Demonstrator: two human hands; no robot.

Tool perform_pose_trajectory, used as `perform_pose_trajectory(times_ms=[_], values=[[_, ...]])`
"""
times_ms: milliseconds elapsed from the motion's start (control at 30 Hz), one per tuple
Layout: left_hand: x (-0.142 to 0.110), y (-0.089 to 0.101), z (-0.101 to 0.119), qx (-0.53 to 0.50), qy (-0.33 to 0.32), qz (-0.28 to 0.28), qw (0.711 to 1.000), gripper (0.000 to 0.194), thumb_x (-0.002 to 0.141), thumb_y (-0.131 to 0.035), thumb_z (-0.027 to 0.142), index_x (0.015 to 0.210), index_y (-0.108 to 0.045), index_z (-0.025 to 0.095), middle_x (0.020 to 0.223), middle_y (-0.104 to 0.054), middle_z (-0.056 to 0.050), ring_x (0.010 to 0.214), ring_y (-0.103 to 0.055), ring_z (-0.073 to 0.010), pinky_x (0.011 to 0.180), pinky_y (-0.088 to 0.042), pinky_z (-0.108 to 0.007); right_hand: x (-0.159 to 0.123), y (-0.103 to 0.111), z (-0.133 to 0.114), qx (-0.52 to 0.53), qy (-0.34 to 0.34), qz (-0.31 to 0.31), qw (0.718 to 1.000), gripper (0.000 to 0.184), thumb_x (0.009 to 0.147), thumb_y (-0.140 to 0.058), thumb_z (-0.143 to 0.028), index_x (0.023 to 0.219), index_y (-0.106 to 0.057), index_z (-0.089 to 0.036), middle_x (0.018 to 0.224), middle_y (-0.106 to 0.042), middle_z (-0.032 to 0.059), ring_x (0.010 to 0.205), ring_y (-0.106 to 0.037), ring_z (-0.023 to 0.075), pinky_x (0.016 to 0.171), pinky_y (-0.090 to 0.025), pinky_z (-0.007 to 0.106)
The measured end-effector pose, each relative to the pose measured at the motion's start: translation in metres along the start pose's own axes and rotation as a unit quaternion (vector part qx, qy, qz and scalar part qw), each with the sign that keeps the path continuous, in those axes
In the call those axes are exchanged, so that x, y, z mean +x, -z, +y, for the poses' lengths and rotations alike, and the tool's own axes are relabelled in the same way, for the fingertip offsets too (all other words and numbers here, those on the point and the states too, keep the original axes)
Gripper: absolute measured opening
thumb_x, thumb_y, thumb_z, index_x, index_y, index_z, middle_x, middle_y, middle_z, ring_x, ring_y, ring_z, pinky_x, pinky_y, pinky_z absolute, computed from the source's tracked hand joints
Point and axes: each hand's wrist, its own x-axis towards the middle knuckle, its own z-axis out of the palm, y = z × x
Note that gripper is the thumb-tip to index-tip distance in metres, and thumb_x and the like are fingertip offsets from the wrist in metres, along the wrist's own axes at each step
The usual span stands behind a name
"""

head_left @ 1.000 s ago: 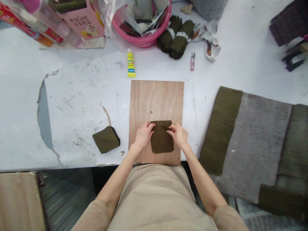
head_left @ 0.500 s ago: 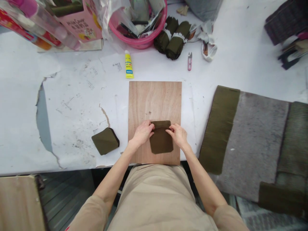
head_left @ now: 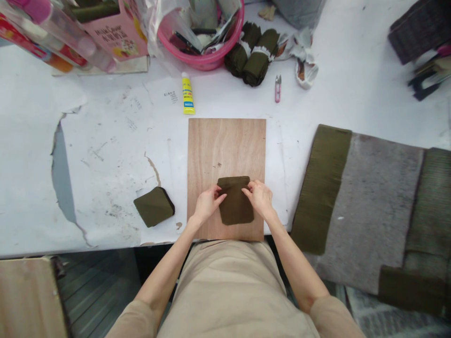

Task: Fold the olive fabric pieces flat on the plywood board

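A dark olive fabric piece (head_left: 237,206) with rounded lower corners lies flat on a wooden board (head_left: 225,145). A narrow band runs along its top edge. My left hand (head_left: 208,203) is at the piece's upper left edge, thumb and fingers apart, with the fingertips touching the cloth. At the upper right corner, my right hand (head_left: 260,197) pinches the fabric edge between thumb and fingers. To the left of the board lies a small stack of similar olive pieces (head_left: 153,206).
A yellow tube (head_left: 188,96) and pink thread snips (head_left: 278,89) lie beyond the board. Behind them are a pink basket (head_left: 207,61) and tied olive fabric rolls (head_left: 259,58). Olive and grey cloth (head_left: 369,202) covers the right side. The table's front edge is near my body.
My left hand has shifted slightly left and its fingers have spread from a pinch. The top band of the fabric looks flatter. My right hand has barely moved.
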Motion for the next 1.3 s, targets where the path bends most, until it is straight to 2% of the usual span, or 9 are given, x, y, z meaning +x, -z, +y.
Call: perform_pose_trajectory(times_ms=[200, 300, 500, 700, 1300], values=[[0.002, -0.001, -0.003, -0.008, 0.036, -0.040, 0.998, 0.022, 0.083, -0.054, 0.038, 0.087, -0.063, 0.018, 0.071, -0.068, -0.003, 0.065, -0.062, -0.0164, 0.059, -0.040, -0.025, -0.002, 0.004, -0.001, -0.001, -0.016, -0.008, 1.000, 0.025, 0.084, -0.059, -0.043, 0.073, -0.063, -0.021, 0.079, -0.062, 0.0046, 0.067, -0.056, 0.0155, 0.054, -0.029, 0.027], [0.003, 0.000, -0.004, -0.001, 0.037, -0.043, 0.998, 0.024, 0.083, -0.053, 0.040, 0.079, -0.062, 0.018, 0.067, -0.066, -0.002, 0.061, -0.061, -0.0157, 0.055, -0.037, -0.024, -0.004, 0.006, -0.001, -0.011, -0.021, -0.012, 1.000, 0.027, 0.083, -0.060, -0.045, 0.072, -0.063, -0.020, 0.079, -0.063, 0.0052, 0.066, -0.057, 0.0159, 0.053, -0.029, 0.027], [0.000, -0.003, -0.006, -0.020, 0.056, -0.064, 0.996, 0.027, 0.083, -0.051, 0.043, 0.081, -0.060, 0.018, 0.064, -0.066, -0.001, 0.049, -0.056, -0.0125, 0.049, -0.033, -0.022, -0.007, 0.007, -0.002, -0.017, -0.038, -0.034, 0.999, 0.027, 0.083, -0.060, -0.045, 0.074, -0.065, -0.020, 0.080, -0.066, 0.0062, 0.068, -0.060, 0.0169, 0.054, -0.030, 0.026], [-0.001, -0.007, -0.008, -0.042, 0.068, -0.078, 0.994, 0.029, 0.083, -0.049, 0.044, 0.077, -0.058, 0.018, 0.051, -0.059, 0.002, 0.040, -0.051, -0.0113, 0.044, -0.029, -0.022, -0.007, 0.010, -0.003, -0.027, -0.048, -0.070, 0.996, 0.030, 0.086, -0.056, -0.047, 0.077, -0.066, -0.020, 0.084, -0.068, 0.0059, 0.072, -0.062, 0.0170, 0.057, -0.033, 0.025], [0.002, -0.008, -0.014, -0.056, 0.061, -0.100, 0.992, 0.028, 0.082, -0.051, 0.045, 0.073, -0.055, 0.018, 0.048, -0.058, 0.003, 0.042, -0.055, -0.0133, 0.046, -0.032, -0.022, -0.008, 0.009, -0.002, -0.008, -0.045, -0.052, 0.998, 0.028, 0.084, -0.059, -0.045, 0.074, -0.066, -0.020, 0.082, -0.067, 0.0049, 0.070, -0.060, 0.0166, 0.055, -0.030, 0.026]])
